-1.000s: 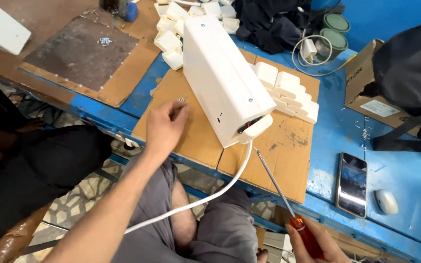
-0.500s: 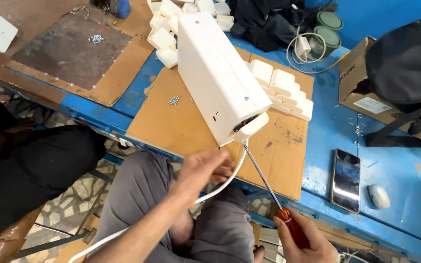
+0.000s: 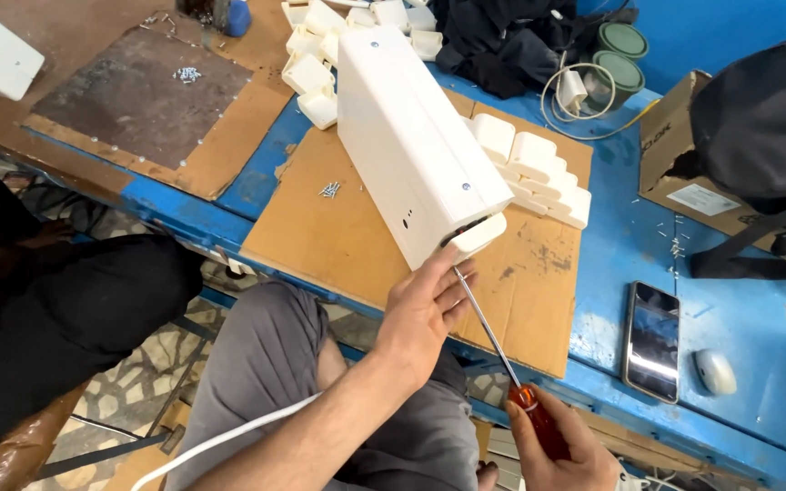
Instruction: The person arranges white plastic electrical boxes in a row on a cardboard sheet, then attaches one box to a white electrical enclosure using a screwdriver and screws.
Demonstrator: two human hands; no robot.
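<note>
Nearest to the person, the right hand (image 3: 561, 455) sits low at the edge of the picture. Its fingers are closed around the red handle of a screwdriver (image 3: 502, 350). The long thin metal rod goes up and to the left, away from the body, toward the near end of a big white box (image 3: 411, 150).

A bit further out, the left hand (image 3: 420, 314) is closer to the box than the right hand is. Its fingers are only partly bent, and their tips touch the rod near its tip, just under the box's lower corner. I cannot tell if they pinch it or just steady it.

The box lies tilted on brown cardboard (image 3: 347, 236) on the blue surface (image 3: 739, 300). Its long side runs from that near corner away toward the far left.

Small screws (image 3: 329, 189) lie on the cardboard left of the box. A phone (image 3: 652, 338) lies to the right, well apart.
</note>
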